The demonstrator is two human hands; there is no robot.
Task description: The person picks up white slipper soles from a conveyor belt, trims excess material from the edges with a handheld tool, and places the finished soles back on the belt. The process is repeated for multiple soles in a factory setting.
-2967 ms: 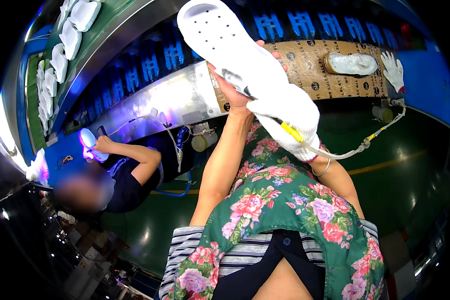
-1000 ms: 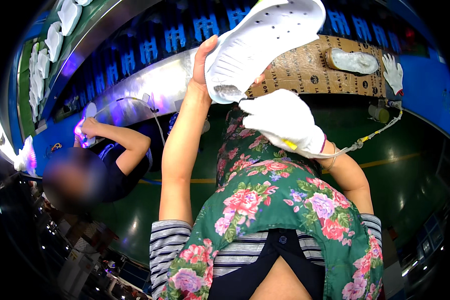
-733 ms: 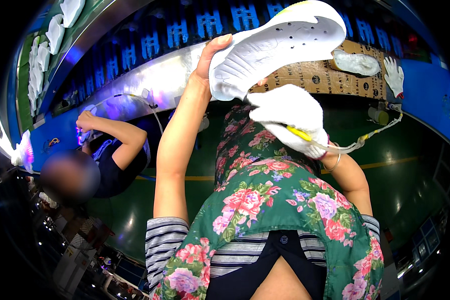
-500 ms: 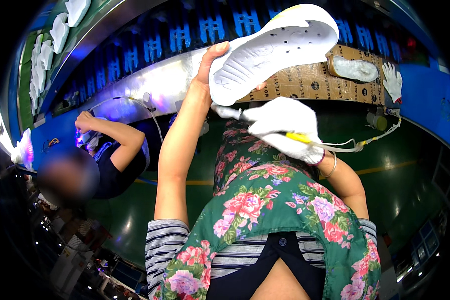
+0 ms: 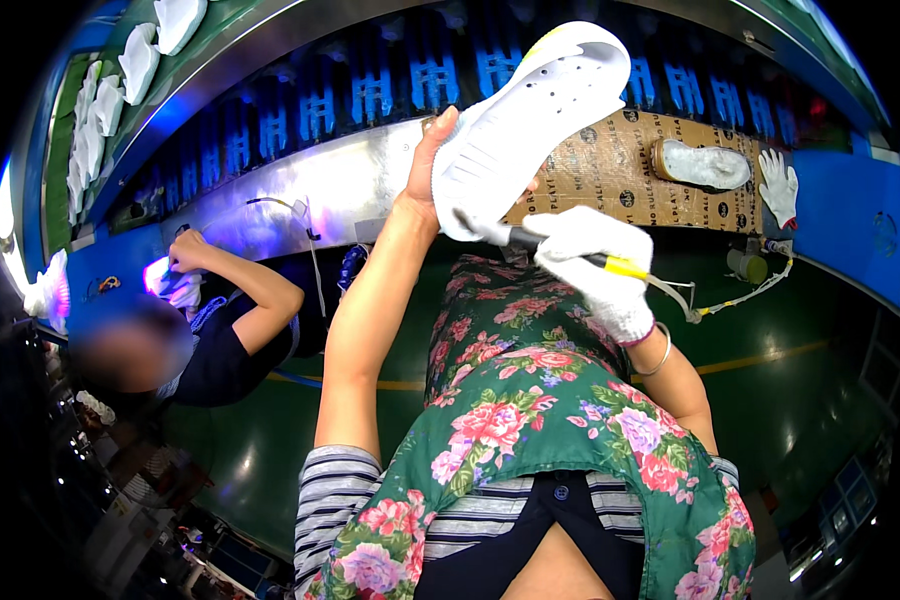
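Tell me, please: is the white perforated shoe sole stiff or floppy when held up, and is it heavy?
The white sole looks fairly stiff: gripped only at one end by the bare left hand, it stays unbent. Probably light, since one hand raises it. The gloved right hand presses a tool against it.

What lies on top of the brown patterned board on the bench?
On the brown patterned board lies a pale shoe sole; a white glove sits at its right end. The raised white perforated sole in the left hand covers the board's left part.

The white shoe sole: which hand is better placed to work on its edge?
Probably the right hand: gloved, it holds the yellow-handled tool at the white shoe sole. The left hand only holds the sole up.
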